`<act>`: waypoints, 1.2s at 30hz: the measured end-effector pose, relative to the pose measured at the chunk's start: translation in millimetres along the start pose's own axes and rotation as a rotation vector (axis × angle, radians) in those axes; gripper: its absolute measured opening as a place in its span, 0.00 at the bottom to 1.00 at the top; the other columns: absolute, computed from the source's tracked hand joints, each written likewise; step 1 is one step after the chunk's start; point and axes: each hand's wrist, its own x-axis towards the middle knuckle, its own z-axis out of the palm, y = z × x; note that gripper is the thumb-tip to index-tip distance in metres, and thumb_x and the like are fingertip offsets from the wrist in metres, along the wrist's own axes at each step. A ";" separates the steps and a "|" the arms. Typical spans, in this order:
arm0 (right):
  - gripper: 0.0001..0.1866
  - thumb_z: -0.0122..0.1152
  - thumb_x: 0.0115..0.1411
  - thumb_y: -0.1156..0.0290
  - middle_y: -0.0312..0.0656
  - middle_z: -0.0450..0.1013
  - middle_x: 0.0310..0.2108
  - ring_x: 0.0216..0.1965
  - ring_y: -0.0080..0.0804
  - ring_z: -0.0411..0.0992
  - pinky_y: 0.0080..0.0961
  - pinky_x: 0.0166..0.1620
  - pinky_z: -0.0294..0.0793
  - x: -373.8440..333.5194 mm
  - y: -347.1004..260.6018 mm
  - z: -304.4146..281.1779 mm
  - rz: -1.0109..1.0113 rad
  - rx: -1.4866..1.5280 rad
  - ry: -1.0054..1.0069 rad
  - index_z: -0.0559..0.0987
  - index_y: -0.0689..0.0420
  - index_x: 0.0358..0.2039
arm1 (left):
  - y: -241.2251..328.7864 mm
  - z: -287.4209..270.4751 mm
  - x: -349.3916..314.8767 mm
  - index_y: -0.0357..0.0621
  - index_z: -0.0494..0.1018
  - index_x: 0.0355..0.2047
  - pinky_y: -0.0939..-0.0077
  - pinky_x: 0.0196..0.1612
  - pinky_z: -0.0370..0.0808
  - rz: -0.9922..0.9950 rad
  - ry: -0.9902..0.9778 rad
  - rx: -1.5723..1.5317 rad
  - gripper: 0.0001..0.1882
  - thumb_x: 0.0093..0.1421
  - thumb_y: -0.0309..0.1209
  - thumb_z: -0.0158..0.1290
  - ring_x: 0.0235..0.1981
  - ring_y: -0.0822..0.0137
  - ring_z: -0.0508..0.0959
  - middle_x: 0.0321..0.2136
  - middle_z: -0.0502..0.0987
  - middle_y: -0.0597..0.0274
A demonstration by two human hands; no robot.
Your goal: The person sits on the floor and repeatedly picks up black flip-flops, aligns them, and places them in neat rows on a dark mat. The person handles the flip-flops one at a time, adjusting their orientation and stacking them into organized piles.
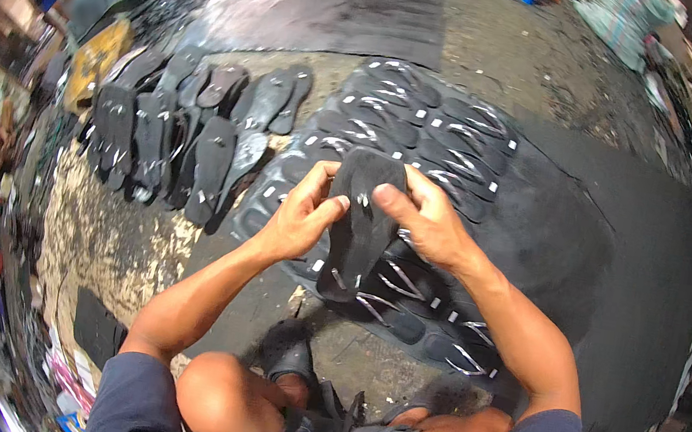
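- My left hand [304, 214] is closed on the left edge of a black flip-flop sole [358, 245], the thumb lying along that edge.
- My right hand [430, 220] grips the sole's upper right side, fingers curled behind it and the thumb over its face, beside a small shiny bit.
- The sole is tilted up between both hands, in front of me, above rows of black strapped flip-flops [462, 160] with small white tags.
- Those rows lie on black sheeting [554, 234] spread across the ground.
- To my left, many dark soles [212, 162] lean together in a cluster.
- Beyond everything lies a wide dark sheet [332, 8]; a pale green sack [627, 24] sits at the far right.
- I'm seated low, knees bent apart, a dark shoe [294, 356] on my left foot.
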 end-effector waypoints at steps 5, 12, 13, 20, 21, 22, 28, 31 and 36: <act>0.28 0.70 0.62 0.59 0.39 0.77 0.48 0.49 0.25 0.73 0.27 0.53 0.73 -50.7 -21.2 -45.0 -0.113 -0.041 0.141 0.75 0.65 0.55 | 46.0 47.3 26.1 0.39 0.63 0.57 0.72 0.51 0.72 -0.175 -0.186 -0.113 0.20 0.68 0.30 0.54 0.49 0.73 0.73 0.45 0.73 0.63; 0.23 0.68 0.63 0.67 0.40 0.78 0.45 0.47 0.23 0.73 0.25 0.52 0.74 -116.6 -19.3 -110.3 -0.244 -0.048 0.332 0.75 0.64 0.54 | 82.0 136.9 71.3 0.39 0.67 0.57 0.74 0.48 0.74 -0.077 -0.424 0.029 0.22 0.69 0.36 0.57 0.44 0.77 0.75 0.44 0.78 0.69; 0.22 0.68 0.63 0.68 0.41 0.78 0.45 0.47 0.24 0.73 0.25 0.52 0.74 -123.4 -21.8 -118.5 -0.243 -0.033 0.342 0.75 0.65 0.54 | 86.7 143.8 79.8 0.39 0.67 0.59 0.74 0.49 0.73 -0.091 -0.443 0.001 0.23 0.69 0.37 0.56 0.46 0.77 0.75 0.45 0.77 0.69; 0.20 0.67 0.65 0.65 0.41 0.78 0.40 0.43 0.23 0.74 0.22 0.49 0.73 -148.9 -0.4 -200.2 -0.310 0.047 0.710 0.76 0.67 0.48 | 53.9 187.1 89.0 0.37 0.63 0.67 0.60 0.67 0.63 -0.060 -0.415 0.232 0.37 0.70 0.55 0.49 0.65 0.60 0.66 0.62 0.69 0.47; 0.19 0.65 0.66 0.65 0.41 0.78 0.40 0.43 0.22 0.75 0.22 0.50 0.73 -156.9 10.8 -218.7 -0.300 0.104 0.770 0.75 0.69 0.47 | 58.7 197.0 80.8 0.31 0.63 0.65 0.59 0.66 0.63 -0.230 -0.569 0.251 0.39 0.69 0.55 0.49 0.65 0.57 0.67 0.61 0.69 0.43; 0.21 0.64 0.67 0.65 0.43 0.78 0.44 0.46 0.24 0.75 0.23 0.54 0.71 -158.1 14.5 -224.2 -0.366 0.159 0.726 0.74 0.71 0.50 | 53.3 203.2 72.7 0.28 0.63 0.64 0.60 0.65 0.66 -0.294 -0.617 0.226 0.41 0.68 0.55 0.51 0.63 0.57 0.69 0.59 0.72 0.42; 0.26 0.51 0.73 0.54 0.45 0.71 0.56 0.57 0.32 0.68 0.33 0.62 0.62 -166.2 64.3 -156.7 -0.331 0.502 0.695 0.70 0.64 0.59 | 22.8 247.8 71.9 0.29 0.65 0.62 0.75 0.46 0.76 -0.087 -0.408 -0.200 0.33 0.69 0.47 0.55 0.46 0.72 0.77 0.48 0.79 0.56; 0.16 0.55 0.72 0.61 0.38 0.73 0.45 0.47 0.24 0.70 0.27 0.51 0.68 -175.0 59.2 -134.8 -0.333 0.376 0.635 0.72 0.59 0.51 | 8.2 263.0 57.7 0.32 0.71 0.50 0.72 0.37 0.73 0.083 -0.250 -0.080 0.23 0.70 0.44 0.53 0.37 0.77 0.72 0.35 0.78 0.63; 0.19 0.56 0.71 0.55 0.38 0.73 0.43 0.44 0.25 0.71 0.27 0.48 0.71 -190.1 56.3 -146.0 -0.300 0.361 0.729 0.73 0.56 0.51 | 30.0 281.7 61.9 0.30 0.71 0.48 0.67 0.40 0.74 0.114 -0.313 0.028 0.26 0.68 0.46 0.54 0.37 0.67 0.77 0.34 0.79 0.48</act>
